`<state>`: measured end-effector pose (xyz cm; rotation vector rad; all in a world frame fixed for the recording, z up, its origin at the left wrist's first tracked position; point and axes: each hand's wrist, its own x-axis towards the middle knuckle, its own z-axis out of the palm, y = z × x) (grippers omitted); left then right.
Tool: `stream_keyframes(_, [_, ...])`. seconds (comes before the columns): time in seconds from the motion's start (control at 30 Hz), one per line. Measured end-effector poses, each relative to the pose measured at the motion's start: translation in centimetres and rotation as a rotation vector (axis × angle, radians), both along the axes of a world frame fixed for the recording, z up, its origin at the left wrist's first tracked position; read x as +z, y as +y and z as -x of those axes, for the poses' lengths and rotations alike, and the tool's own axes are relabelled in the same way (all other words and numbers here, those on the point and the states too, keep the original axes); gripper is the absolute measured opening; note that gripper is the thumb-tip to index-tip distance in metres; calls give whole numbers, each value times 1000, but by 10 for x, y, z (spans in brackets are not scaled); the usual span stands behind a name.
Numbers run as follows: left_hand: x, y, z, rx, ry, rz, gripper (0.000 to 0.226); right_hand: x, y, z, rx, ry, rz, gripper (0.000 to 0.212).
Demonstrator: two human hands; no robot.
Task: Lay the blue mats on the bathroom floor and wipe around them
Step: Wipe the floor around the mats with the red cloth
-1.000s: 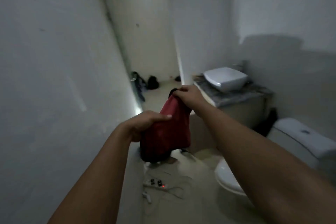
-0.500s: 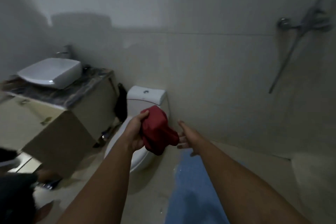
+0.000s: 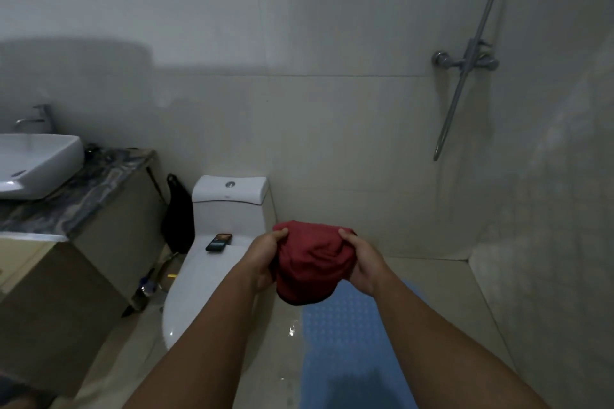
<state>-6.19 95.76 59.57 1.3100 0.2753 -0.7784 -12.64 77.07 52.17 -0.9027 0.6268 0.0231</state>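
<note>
**Underfoot at six o'clock: wet floor beside the mat**

Nearest you, one blue mat [image 3: 352,342] lies flat on the floor [image 3: 265,359], with water glinting at its nine o'clock edge; you could slip there. Your left hand [image 3: 265,262] and right hand [image 3: 362,266] each grip one red cloth [image 3: 309,266], bunched, which could drip. Farther, at ten o'clock, one phone [image 3: 218,242] on one toilet [image 3: 212,276] could get knocked off.

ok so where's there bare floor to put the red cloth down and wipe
Bare tile runs between the toilet and the blue mat, wet with small puddles, and between the mat and the right wall. The gap between the toilet and the vanity cabinet is crowded with a black bag and small clutter.
</note>
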Motion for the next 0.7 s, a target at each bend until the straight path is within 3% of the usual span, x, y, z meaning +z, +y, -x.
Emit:
stream_keyframes(0.17, [-1,31,-5,118,-59,3,23,14,24,5,120,74,133,38])
stream_keyframes(0.5, [-10,80,-28,118,-220,-106,25,32,36,4,-103,78,272,24])
stream_keyframes(0.7, [-16,97,-41,186,-237,-128,28,35,43,9,68,79,280,25])
